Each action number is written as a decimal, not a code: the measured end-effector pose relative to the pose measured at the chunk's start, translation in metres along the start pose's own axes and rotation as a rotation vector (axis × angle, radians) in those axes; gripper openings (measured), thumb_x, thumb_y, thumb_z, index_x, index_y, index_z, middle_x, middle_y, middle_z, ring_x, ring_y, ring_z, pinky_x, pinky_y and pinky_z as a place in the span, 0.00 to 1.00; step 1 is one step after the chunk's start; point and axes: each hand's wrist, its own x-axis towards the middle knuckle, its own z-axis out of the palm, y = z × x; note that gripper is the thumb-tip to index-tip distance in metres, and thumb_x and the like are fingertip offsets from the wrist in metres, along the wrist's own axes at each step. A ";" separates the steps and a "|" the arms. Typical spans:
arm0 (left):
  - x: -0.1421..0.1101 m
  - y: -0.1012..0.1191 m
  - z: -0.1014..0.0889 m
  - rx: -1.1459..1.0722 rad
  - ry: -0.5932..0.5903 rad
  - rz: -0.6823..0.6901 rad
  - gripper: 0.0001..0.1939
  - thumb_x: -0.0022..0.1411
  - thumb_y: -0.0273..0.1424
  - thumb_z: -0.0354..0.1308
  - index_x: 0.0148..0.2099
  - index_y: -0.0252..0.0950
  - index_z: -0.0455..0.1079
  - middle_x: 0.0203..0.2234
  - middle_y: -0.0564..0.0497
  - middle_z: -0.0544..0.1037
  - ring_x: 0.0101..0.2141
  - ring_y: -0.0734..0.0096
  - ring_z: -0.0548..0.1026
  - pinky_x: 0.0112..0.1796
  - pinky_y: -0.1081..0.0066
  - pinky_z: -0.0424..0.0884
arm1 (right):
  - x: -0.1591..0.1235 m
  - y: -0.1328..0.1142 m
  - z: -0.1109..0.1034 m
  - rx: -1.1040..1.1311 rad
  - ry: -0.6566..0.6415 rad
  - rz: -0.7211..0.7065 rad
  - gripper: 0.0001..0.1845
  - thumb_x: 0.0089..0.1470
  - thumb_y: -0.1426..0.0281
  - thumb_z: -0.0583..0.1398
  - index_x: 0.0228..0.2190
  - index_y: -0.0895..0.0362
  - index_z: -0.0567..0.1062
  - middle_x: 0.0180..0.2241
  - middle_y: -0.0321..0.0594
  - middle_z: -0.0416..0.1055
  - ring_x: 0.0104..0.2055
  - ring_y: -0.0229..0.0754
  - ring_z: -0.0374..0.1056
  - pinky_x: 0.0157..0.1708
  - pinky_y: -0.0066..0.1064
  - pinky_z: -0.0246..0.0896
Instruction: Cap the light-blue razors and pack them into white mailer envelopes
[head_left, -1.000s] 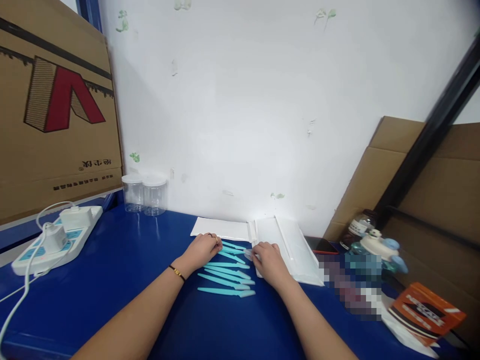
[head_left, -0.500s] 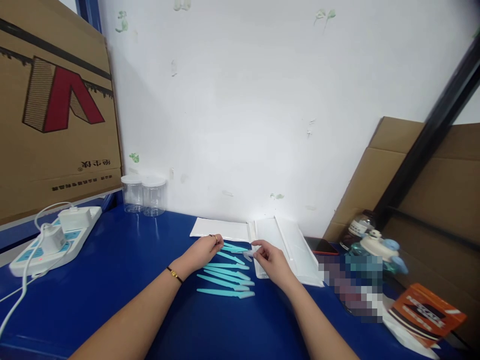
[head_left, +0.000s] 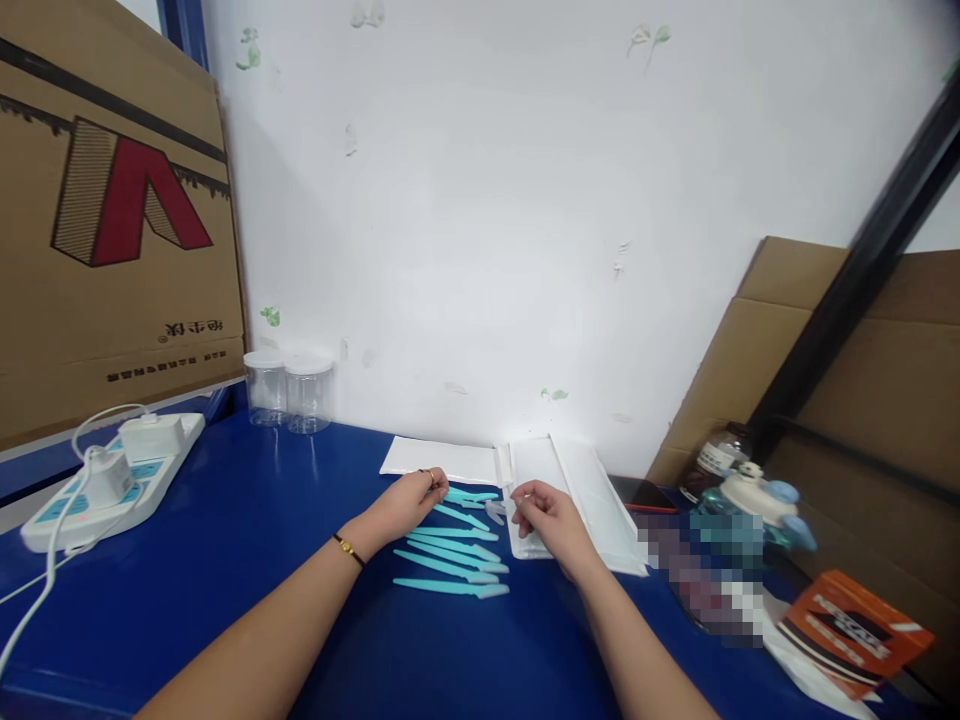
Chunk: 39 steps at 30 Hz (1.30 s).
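Several turquoise eyebrow razors (head_left: 450, 588) lie in a rough column on the blue table, handles to the left and pale capped ends to the right. At the top of the column my left hand (head_left: 411, 502) is closed in a pinch on the handle end of an eyebrow razor (head_left: 472, 496). My right hand (head_left: 546, 520) hovers over the left edge of a white tray (head_left: 529, 545), fingers curled together; what they hold, if anything, is hidden. Small clear pieces, like blade caps (head_left: 495, 511), lie between the hands.
A flat white box (head_left: 442, 458) lies behind the razors. Two clear jars (head_left: 309, 400) and a power strip (head_left: 161, 462) with cables stand left. On the right are a phone (head_left: 645, 494), a teal bottle (head_left: 750, 510), a dark jar (head_left: 716, 462) and an orange box (head_left: 855, 632).
My right hand has drawn slightly right, away from the razor's tip, and its fingers have curled in. My left hand stays at the top razor.
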 end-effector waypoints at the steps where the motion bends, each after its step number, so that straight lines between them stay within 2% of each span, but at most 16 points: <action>1: 0.000 0.000 0.000 -0.002 0.000 0.005 0.11 0.63 0.36 0.42 0.34 0.37 0.61 0.25 0.54 0.67 0.27 0.72 0.64 0.30 0.73 0.59 | -0.001 -0.001 0.001 0.055 -0.010 0.016 0.13 0.48 0.61 0.60 0.31 0.58 0.72 0.22 0.36 0.73 0.21 0.36 0.68 0.23 0.26 0.58; 6: 0.000 0.001 0.000 -0.003 -0.002 0.018 0.10 0.64 0.35 0.42 0.34 0.37 0.61 0.24 0.55 0.66 0.26 0.73 0.63 0.29 0.74 0.58 | -0.004 -0.006 0.005 0.182 -0.008 0.082 0.18 0.46 0.57 0.63 0.29 0.60 0.72 0.25 0.42 0.75 0.25 0.39 0.71 0.25 0.27 0.58; 16: 0.000 0.005 0.001 -0.010 -0.016 0.023 0.09 0.63 0.34 0.44 0.34 0.37 0.62 0.25 0.54 0.68 0.27 0.73 0.64 0.29 0.74 0.59 | -0.007 -0.012 0.014 0.202 -0.054 0.092 0.18 0.46 0.56 0.63 0.28 0.60 0.72 0.25 0.42 0.75 0.25 0.40 0.72 0.26 0.27 0.58; 21: 0.000 0.000 -0.001 -0.006 0.033 0.003 0.10 0.63 0.36 0.43 0.34 0.38 0.62 0.25 0.54 0.68 0.26 0.72 0.64 0.29 0.74 0.59 | -0.007 -0.011 0.009 0.150 0.018 0.045 0.18 0.47 0.56 0.62 0.25 0.60 0.71 0.24 0.41 0.75 0.23 0.39 0.71 0.24 0.27 0.57; 26: 0.000 0.002 -0.002 -0.010 0.012 0.018 0.10 0.63 0.35 0.43 0.34 0.37 0.62 0.25 0.54 0.68 0.27 0.72 0.64 0.30 0.74 0.59 | -0.006 -0.012 0.009 0.138 0.020 0.049 0.19 0.46 0.55 0.63 0.26 0.60 0.72 0.24 0.41 0.75 0.23 0.39 0.71 0.25 0.27 0.57; 33: -0.004 0.019 -0.002 -0.016 -0.067 0.017 0.10 0.60 0.34 0.45 0.33 0.36 0.64 0.25 0.54 0.69 0.26 0.73 0.64 0.29 0.75 0.59 | -0.010 -0.013 0.021 0.139 -0.086 0.067 0.20 0.46 0.53 0.61 0.27 0.59 0.71 0.25 0.41 0.75 0.25 0.40 0.71 0.26 0.28 0.59; 36: -0.008 0.026 -0.008 0.003 -0.133 0.007 0.11 0.60 0.35 0.46 0.32 0.36 0.66 0.23 0.54 0.70 0.24 0.74 0.64 0.26 0.76 0.58 | -0.011 -0.011 0.019 0.010 -0.134 0.040 0.19 0.50 0.53 0.58 0.27 0.58 0.72 0.25 0.40 0.74 0.24 0.40 0.70 0.25 0.29 0.58; 39: -0.011 0.030 -0.013 0.056 -0.194 0.004 0.12 0.59 0.36 0.48 0.31 0.36 0.69 0.22 0.54 0.71 0.24 0.74 0.64 0.25 0.76 0.57 | -0.008 -0.009 0.011 -0.375 -0.045 -0.125 0.15 0.54 0.58 0.55 0.28 0.56 0.74 0.26 0.39 0.72 0.28 0.41 0.67 0.28 0.31 0.56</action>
